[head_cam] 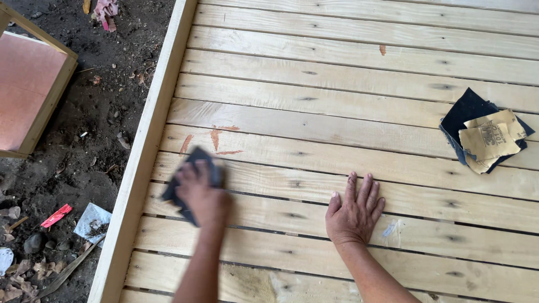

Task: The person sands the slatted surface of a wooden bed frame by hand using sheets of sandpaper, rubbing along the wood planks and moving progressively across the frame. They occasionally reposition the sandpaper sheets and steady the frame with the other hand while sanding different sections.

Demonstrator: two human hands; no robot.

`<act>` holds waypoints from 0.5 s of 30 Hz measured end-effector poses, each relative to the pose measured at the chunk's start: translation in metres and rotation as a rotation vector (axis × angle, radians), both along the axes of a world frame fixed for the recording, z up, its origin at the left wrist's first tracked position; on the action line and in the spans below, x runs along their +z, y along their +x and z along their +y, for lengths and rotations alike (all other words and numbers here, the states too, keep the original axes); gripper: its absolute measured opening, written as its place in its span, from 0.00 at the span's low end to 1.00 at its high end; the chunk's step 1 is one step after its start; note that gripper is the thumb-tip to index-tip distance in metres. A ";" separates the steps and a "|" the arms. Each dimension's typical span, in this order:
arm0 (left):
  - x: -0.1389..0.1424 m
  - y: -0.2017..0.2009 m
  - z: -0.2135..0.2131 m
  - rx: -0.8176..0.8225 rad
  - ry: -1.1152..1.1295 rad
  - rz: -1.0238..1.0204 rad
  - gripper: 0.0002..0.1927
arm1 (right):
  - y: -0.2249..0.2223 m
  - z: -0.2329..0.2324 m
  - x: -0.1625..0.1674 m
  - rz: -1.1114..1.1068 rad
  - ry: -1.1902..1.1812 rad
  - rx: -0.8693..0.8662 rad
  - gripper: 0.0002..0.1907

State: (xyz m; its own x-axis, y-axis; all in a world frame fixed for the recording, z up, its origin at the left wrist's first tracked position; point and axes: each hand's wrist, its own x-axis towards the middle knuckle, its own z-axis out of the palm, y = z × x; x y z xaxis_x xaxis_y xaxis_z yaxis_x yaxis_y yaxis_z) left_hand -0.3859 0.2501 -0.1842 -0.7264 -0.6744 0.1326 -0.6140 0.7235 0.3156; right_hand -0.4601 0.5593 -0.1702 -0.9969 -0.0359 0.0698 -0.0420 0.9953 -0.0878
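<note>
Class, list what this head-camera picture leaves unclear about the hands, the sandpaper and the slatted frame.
- Left hand: motion-blurred, grip unclear.
- Dark sandpaper: mostly under that hand.
- Sandpaper pile: sheets overlap, count unclear.
- Slatted frame: cut off by top, right and bottom edges.
- Right hand: its palm hides the slat beneath.

Outdoor woodworking site: slatted frame [348, 84], sandpaper sheets [485, 132], dirt ground [84, 140].

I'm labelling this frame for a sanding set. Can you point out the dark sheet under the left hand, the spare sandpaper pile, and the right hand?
dark sandpaper sheet [197, 154]: head view, its upper corner above the fingers.
spare sandpaper pile [487, 137]: head view, top tan sheet.
right hand [352, 212]: head view, back of the hand.
</note>
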 end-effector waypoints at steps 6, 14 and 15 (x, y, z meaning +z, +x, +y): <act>0.032 -0.012 0.183 -0.598 0.308 0.139 0.38 | -0.001 0.007 0.001 -0.011 -0.053 0.024 0.35; 0.001 0.025 -0.029 -0.083 0.104 -0.014 0.29 | 0.003 0.005 0.003 0.005 -0.088 0.025 0.36; 0.001 0.025 -0.032 -0.054 0.043 0.043 0.31 | 0.003 0.005 0.003 0.008 -0.090 0.028 0.35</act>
